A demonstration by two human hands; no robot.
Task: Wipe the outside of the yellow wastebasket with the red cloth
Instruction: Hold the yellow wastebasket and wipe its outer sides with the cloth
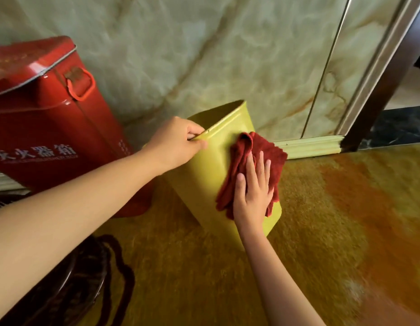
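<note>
Floor (321, 220): polished stone, amber and orange veining, filling the lower and right frame. Wall (204, 55): pale green marble-pattern panels with a matching skirting (310, 145); dark door frame (387, 78) at upper right.

Red metal box (51, 114): left of frame, hinged lid, side handle, white Chinese lettering.

Yellow wastebasket (204, 175): centre of frame, on the floor, just beside the red box; smooth, tapered, open-topped, tilted.

Left hand (178, 143): fingers curled over the wastebasket rim, gripping it.

Red cloth (258, 151): crumpled, against the wastebasket's outer side.

Right hand (253, 196): fingers extended flat, pressing the cloth to the wastebasket.
</note>
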